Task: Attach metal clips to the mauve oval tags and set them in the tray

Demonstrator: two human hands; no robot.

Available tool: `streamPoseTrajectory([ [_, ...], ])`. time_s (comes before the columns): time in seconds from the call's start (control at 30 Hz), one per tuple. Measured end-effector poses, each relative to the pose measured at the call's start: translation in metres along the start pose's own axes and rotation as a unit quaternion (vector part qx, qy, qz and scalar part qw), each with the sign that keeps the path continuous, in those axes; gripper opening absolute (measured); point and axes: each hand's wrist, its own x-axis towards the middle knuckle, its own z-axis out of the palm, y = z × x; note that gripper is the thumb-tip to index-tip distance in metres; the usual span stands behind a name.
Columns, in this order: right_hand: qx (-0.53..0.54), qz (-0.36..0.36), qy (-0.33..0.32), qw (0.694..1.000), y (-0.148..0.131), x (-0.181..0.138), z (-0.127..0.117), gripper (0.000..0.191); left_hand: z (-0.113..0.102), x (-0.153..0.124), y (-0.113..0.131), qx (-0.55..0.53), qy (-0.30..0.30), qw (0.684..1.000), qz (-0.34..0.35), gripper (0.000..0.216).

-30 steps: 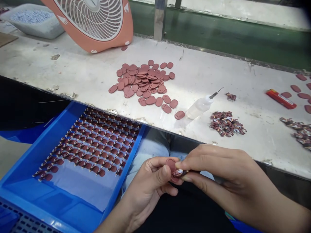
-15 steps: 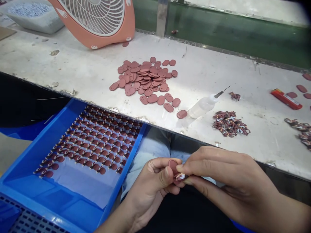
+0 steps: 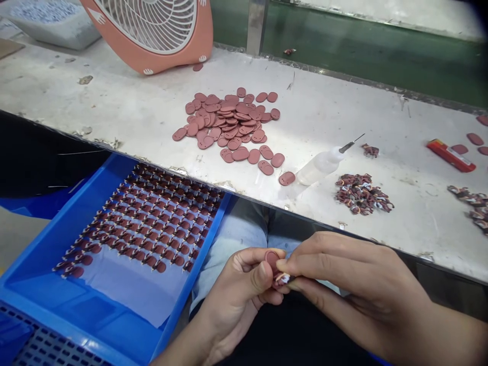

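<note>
Your hands meet over your lap, just below the bench (image 3: 400, 223) edge, which runs from 10 to 4 o'clock above them; open room lies only toward 6 o'clock. Your left hand (image 3: 240, 292) pinches one brown oval piece (image 3: 272, 258) between thumb and forefinger, long axis roughly upright, toward 12. Your right hand (image 3: 343, 282) is closed on one small patterned piece (image 3: 282, 278), touching the oval's lower end. The blue tray (image 3: 179, 310) wall stands near your left hand at 9 o'clock. On the bench lie one squeeze bottle (image 3: 319, 165), nozzle toward 2 o'clock, and one heap of ovals (image 3: 229, 122), too many to count
</note>
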Motion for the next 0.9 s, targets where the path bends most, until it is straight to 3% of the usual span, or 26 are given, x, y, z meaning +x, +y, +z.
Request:
streamPoseTrajectory([
  [0.17, 0.004, -0.011, 0.000, 1.000, -0.001, 0.004, 0.001, 0.023, -0.003, 0.002, 0.000, -0.010, -0.024, 1.000, 0.005, 0.034],
  [0.37, -0.002, -0.002, 0.006, 1.000, -0.004, 0.003, -0.003, 0.036, -0.010, 0.003, 0.001, -0.034, -0.081, 0.996, 0.016, 0.029],
  [0.47, 0.005, 0.014, 0.010, 1.000, -0.002, 0.002, -0.005, 0.032, -0.014, 0.003, 0.002, -0.034, -0.097, 0.995, 0.018, 0.030],
  [0.73, 0.052, 0.012, -0.006, 0.999, 0.003, 0.005, 0.004, 0.025, -0.017, 0.002, 0.003, -0.007, -0.083, 0.996, 0.015, 0.041],
  [0.9, 0.051, 0.000, 0.015, 0.999, 0.004, 0.008, 0.009, 0.022, -0.016, 0.004, 0.006, 0.004, -0.111, 0.994, 0.022, 0.055],
])
